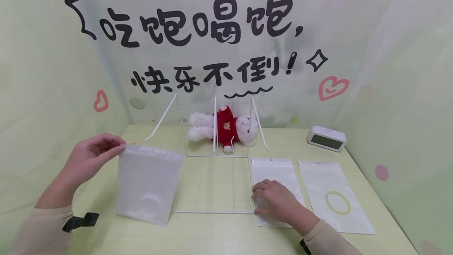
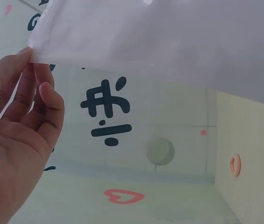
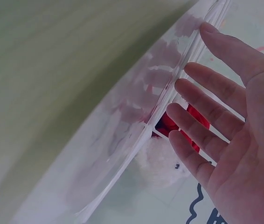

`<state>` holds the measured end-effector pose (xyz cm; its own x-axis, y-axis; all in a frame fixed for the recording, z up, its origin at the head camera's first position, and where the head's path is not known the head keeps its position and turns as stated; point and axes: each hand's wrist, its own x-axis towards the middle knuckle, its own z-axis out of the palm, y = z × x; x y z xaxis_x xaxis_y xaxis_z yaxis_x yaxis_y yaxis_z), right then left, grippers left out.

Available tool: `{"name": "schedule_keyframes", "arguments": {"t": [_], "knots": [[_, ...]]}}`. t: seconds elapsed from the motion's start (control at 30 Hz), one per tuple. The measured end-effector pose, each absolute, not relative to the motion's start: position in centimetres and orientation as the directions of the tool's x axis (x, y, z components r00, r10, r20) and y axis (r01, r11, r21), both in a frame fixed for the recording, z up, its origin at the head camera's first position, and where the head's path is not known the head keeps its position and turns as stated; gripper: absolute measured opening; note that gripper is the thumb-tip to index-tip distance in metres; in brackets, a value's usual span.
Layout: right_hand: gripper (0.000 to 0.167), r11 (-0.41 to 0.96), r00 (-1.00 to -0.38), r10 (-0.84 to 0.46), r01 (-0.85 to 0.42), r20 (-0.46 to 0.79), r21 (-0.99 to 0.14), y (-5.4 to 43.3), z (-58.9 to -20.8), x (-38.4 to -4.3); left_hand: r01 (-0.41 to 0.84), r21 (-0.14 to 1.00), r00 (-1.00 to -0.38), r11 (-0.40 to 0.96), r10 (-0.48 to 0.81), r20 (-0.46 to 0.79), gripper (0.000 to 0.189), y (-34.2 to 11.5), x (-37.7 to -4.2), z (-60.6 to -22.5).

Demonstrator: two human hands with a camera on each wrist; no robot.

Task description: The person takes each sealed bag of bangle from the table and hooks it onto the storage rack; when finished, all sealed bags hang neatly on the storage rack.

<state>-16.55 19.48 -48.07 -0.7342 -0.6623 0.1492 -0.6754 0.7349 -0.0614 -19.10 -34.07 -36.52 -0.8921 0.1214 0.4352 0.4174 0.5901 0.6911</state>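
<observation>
My left hand [image 1: 92,156] pinches the upper left corner of a white zip bag [image 1: 148,180], which hangs tilted above the table; a faint round shape shows through its lower part. In the left wrist view the bag [image 2: 169,37] spreads across the top, its corner between thumb and fingers. My right hand [image 1: 277,204] lies over a second zip bag [image 1: 274,168] on the table. From the right wrist, the fingers of that hand [image 3: 234,112] look spread and nearly straight against the glossy bag [image 3: 104,154]. What lies under the palm is hidden.
Between the hands stands a white wire rack [image 1: 212,212] with long upright prongs. Behind it lies a plush toy [image 1: 226,127] in red. At right are another zip bag [image 1: 318,180] with a yellow ring [image 1: 327,203] and a digital clock [image 1: 326,139]. An orange ring [image 2: 235,165] lies left.
</observation>
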Motion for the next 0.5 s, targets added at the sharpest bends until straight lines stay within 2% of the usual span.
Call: {"name": "schedule_keyframes", "arguments": {"t": [0.13,0.27,0.5], "knots": [[0.034,0.731,-0.728,-0.668,-0.681,0.154,-0.049,19.5,-48.1,-16.5,0.460,0.685,-0.870,0.565,0.132,0.475,0.018,-33.4,-18.3,-35.3],[0.033,0.728,-0.724,-0.672,-0.684,0.157,-0.039,19.6,-48.1,-16.6,0.548,0.663,-0.822,0.509,0.183,0.539,0.023,-32.8,-17.6,-34.1],[0.033,0.732,-0.729,-0.668,-0.680,0.152,-0.041,19.6,-48.3,-16.7,0.712,0.651,-0.702,0.263,0.263,0.662,0.032,-32.2,-17.1,-32.4]]}}
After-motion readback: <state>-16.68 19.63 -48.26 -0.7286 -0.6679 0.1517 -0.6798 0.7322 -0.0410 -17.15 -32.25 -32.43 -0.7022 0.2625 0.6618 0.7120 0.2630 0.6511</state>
